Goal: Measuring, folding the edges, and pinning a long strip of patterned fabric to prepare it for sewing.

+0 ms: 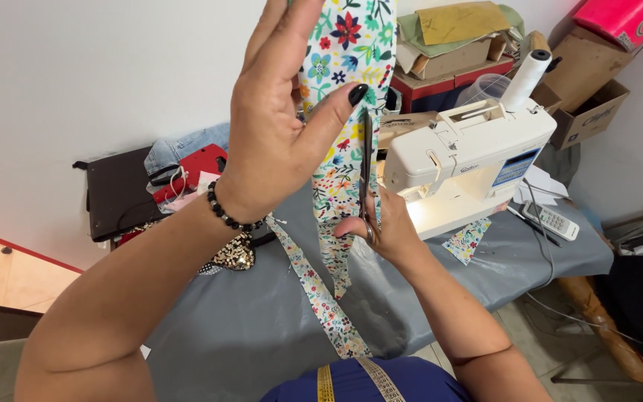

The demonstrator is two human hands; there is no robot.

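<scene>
We are in the middle of cutting. A judgement from what we see: the cut runs along the cloth, and the next snip needs the cloth kept tight and the blades kept straight, so the edge does not go crooked.

The biggest thing is the table (247,335) with its grey cover, filling the bottom middle of the frame. In the upper right sits the white sewing machine (470,152), its little light on, with a white thread spool (526,78) standing on top.

Our flowered cloth strip (347,52) hangs down the middle of the frame from the very top. It is white with red, blue and yellow flowers. It is long and thin, and its lower end drops toward the table.

Our left hand (280,126) is high in the top middle, pinching the cloth between thumb and fingers, with the fingers held out straight. Our right hand (377,227) is lower, in the middle, closed around the handles of the scissors (367,175). The blades point up, right beside the cloth's edge.

A small cloth scrap (466,240) lies under the machine.
</scene>
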